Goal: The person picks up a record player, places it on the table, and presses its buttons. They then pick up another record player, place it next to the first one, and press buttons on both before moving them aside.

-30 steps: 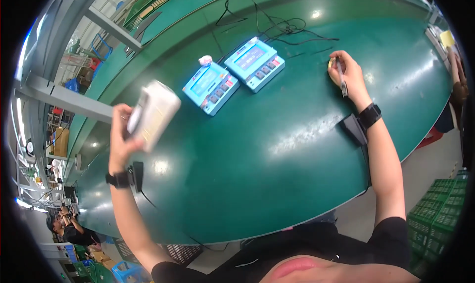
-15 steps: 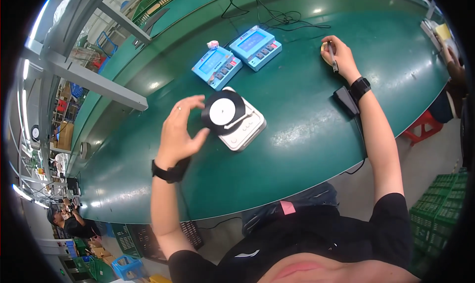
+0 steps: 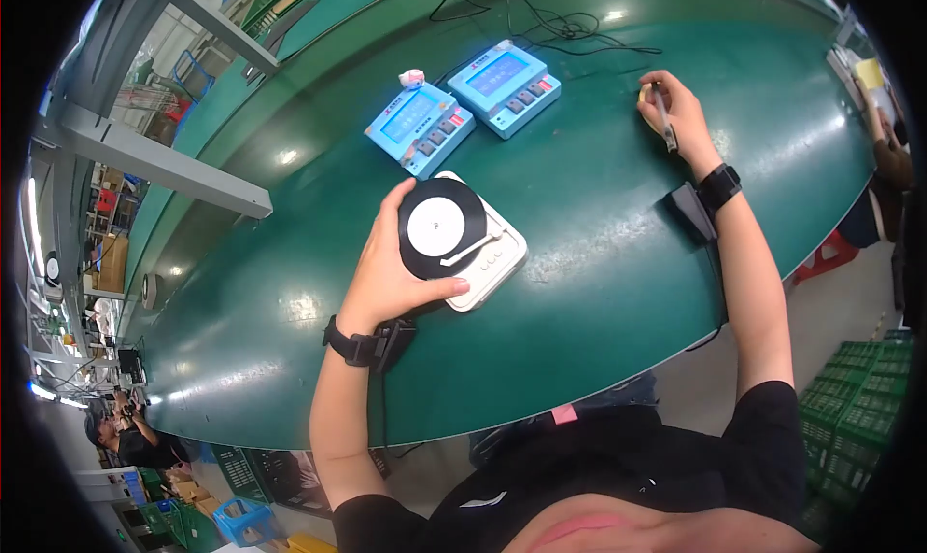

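A small white record player with a black disc and a white tonearm lies on the green table in front of me. My left hand grips its left side, thumb on the near edge and fingers reaching round the far-left corner. At the right, my right hand is curled round a slim grey pen-like tool. A yellowish edge of something shows by its fingertips, too covered to name. Both wrists wear black straps with dark boxes.
Beyond the record player stand two light-blue devices with lit screens, one at the left and one at the right. A small pink-white figurine tops the left one. Black cables tangle behind. A grey metal beam juts in at left.
My left hand has come in from the left and taken hold of the record player. My right hand still holds the pen-like tool in nearly the same place.
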Tool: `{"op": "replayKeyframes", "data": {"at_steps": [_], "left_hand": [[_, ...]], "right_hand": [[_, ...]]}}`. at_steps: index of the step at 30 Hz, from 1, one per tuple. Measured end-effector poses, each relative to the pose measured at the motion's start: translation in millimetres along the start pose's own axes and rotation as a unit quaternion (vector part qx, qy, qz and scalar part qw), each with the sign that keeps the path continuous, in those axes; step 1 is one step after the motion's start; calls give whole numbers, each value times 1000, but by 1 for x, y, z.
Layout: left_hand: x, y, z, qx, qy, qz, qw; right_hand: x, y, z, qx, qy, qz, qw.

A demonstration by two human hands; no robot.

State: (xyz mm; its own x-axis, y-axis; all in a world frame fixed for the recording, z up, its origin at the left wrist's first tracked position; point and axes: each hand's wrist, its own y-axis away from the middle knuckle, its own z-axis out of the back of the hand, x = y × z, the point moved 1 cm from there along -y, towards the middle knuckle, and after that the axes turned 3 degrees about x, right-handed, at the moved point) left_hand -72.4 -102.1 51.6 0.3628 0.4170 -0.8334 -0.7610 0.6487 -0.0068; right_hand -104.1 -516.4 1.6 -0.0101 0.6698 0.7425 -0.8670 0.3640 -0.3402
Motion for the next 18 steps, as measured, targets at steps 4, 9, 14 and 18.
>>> {"op": "replayKeyframes", "data": {"at_steps": [4, 9, 14, 18], "left_hand": [[3, 0, 4, 2, -44, -5, 999], [9, -3, 5, 9, -51, -27, 998], [5, -2, -1, 1, 58, -26, 998], [2, -4, 1, 1, 51, -13, 999]], "right_hand": [[9, 6, -3, 27, -17, -12, 999], [38, 12, -11, 103, -190, -76, 973], [53, 16, -4, 101, -357, -133, 919], [43, 8, 0, 65, -435, -95, 893]]}}
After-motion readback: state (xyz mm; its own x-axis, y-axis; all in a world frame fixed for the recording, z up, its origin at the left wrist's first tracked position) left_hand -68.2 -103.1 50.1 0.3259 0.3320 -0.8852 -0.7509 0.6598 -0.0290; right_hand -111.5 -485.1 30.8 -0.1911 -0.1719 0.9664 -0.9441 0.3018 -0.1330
